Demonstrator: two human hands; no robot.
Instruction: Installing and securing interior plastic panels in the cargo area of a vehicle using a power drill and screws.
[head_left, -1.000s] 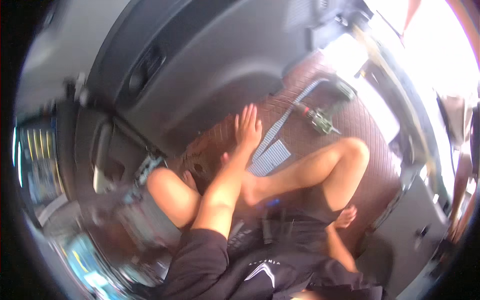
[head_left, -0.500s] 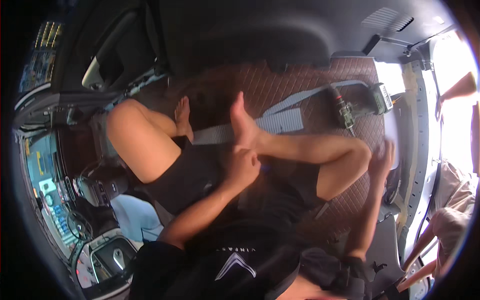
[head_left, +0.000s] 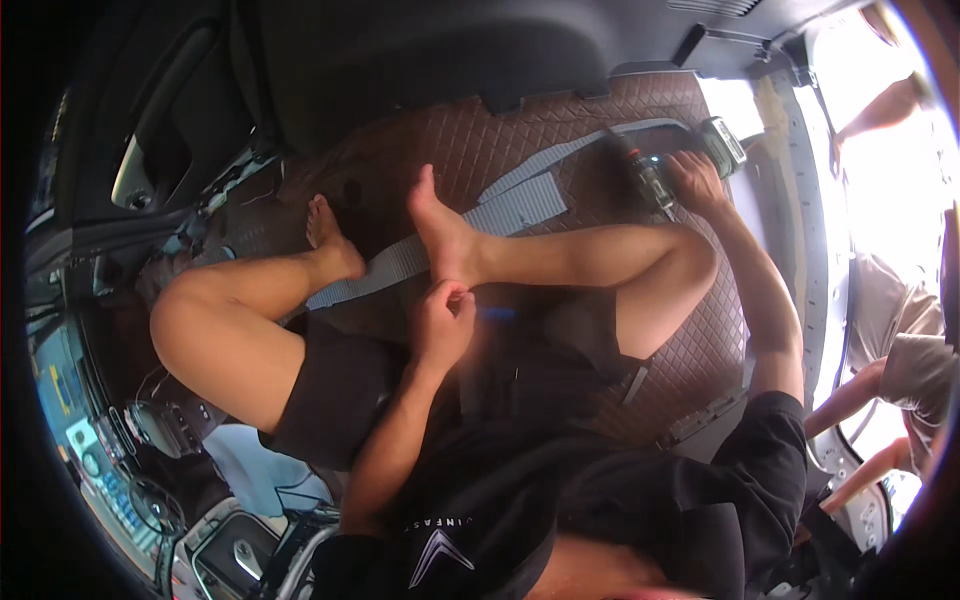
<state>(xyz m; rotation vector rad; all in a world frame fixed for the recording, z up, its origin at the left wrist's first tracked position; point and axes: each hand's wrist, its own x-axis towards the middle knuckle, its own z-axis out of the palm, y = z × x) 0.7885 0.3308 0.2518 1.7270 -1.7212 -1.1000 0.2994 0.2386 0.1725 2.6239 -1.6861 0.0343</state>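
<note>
On the quilted brown floor mat lies a green and black cordless drill, its battery toward the door opening. My right hand is stretched out over it, fingers closed around its handle. My left hand is curled in a pinch beside the heel of my right foot. Whatever its fingers hold, if anything, is hidden. A blurred blue spot shows just right of that hand, against my dark shorts.
Grey ribbed strips lie across the mat under and past my feet. A dark panel closes the far side. At right is a metal door sill, with people outside. A light-blue covered piece stands at lower left.
My right hand has moved forward from beside my knee and closed on the drill's handle. My left hand stays near my foot, still pinched. The whole view has shifted.
</note>
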